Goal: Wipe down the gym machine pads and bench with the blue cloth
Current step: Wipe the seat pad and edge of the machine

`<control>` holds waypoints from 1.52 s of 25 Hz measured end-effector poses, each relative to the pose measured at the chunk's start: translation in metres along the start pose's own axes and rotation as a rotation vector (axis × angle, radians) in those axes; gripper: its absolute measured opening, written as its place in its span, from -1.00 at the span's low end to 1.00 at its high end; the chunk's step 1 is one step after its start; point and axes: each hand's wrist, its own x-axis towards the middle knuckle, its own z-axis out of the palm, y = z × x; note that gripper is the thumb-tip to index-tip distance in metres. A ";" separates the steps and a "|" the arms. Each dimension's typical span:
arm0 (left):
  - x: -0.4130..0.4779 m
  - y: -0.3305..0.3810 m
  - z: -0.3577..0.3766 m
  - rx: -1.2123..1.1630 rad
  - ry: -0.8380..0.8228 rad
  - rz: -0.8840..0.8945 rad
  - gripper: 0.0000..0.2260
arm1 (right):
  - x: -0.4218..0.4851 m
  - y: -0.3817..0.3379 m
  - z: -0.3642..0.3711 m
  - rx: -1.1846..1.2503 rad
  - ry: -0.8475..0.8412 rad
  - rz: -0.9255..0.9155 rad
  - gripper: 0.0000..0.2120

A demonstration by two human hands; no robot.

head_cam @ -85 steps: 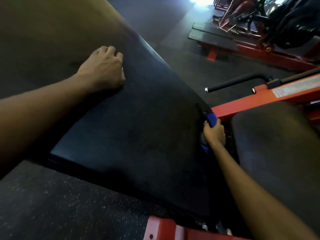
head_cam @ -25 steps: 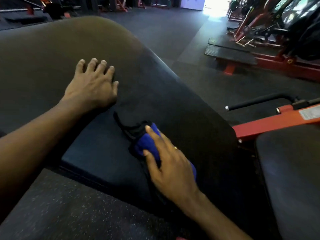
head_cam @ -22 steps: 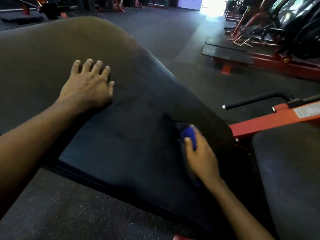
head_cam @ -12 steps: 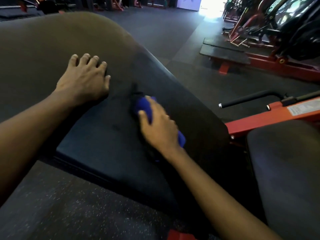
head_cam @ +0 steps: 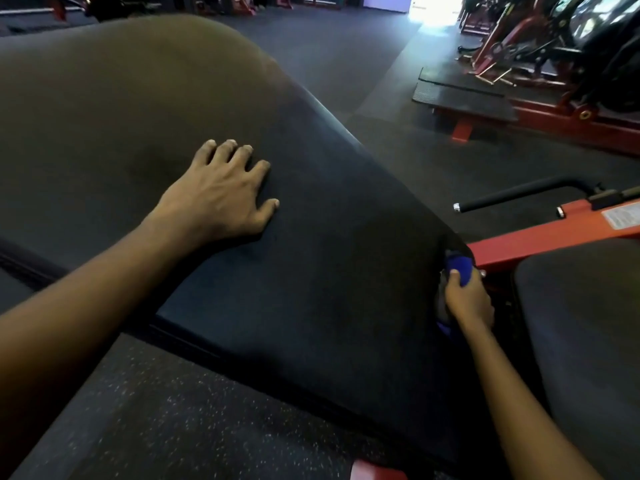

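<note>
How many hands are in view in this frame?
2. The left hand rests flat on top of the large black pad; the right hand grips the blue cloth at the pad's right edge, beside the red frame. None seems hidden.

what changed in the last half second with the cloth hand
The right hand, gripping the blue cloth, swept from the middle of the pad rightward to its right edge, beside the red frame. The left hand stayed flat on the pad, fingers spread.
</note>
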 end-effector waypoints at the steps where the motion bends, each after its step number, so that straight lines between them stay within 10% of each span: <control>1: 0.002 0.000 0.000 0.000 0.004 0.005 -0.30 | -0.012 -0.014 0.002 -0.011 0.004 -0.043 -0.49; 8: -0.002 0.001 -0.002 -0.014 0.008 -0.008 -0.30 | -0.151 -0.144 0.013 0.082 -0.054 -0.848 -0.48; 16: -0.002 0.001 0.000 -0.010 0.007 -0.001 -0.34 | -0.015 -0.024 0.004 0.063 0.029 -0.167 -0.48; 24: -0.001 0.001 -0.001 -0.014 0.019 0.001 -0.45 | -0.161 0.043 -0.015 0.182 -0.064 -0.820 -0.51; 31: -0.003 0.001 -0.003 -0.055 0.048 -0.003 -0.57 | -0.017 -0.026 0.004 0.108 -0.026 -0.191 -0.49; 38: 0.000 -0.003 -0.001 -0.051 0.055 -0.009 -0.55 | -0.157 -0.143 0.015 0.109 -0.092 -0.845 -0.48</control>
